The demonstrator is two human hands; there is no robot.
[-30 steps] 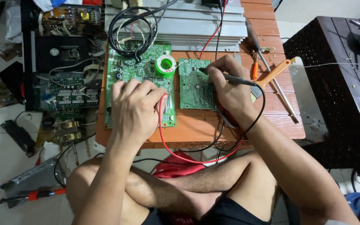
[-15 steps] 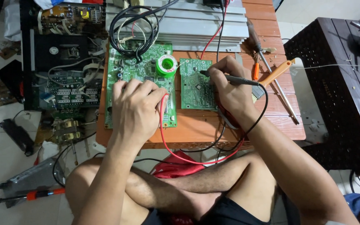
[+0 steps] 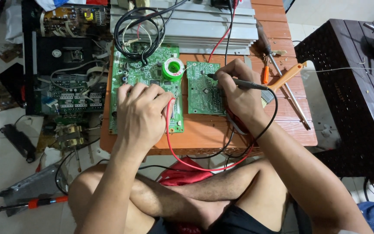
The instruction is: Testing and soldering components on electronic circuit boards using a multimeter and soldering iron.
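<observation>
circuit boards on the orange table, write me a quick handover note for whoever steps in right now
Left hand: resting fingers-down on the large green board, with the red lead running out from under it.
Right hand: holding the black probe like a pen, tip on the top edge of the small green board.
Both boards lie flat on the orange table; the solder reel sits between them.
Done: both hands placed on the boards.
Left: nothing shows how much probing remains.

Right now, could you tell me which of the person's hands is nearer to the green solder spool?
Left, narrowly. The left hand rests on the larger green board just below the solder spool; the right hand works on the smaller board to the spool's right, holding a black probe.
</observation>
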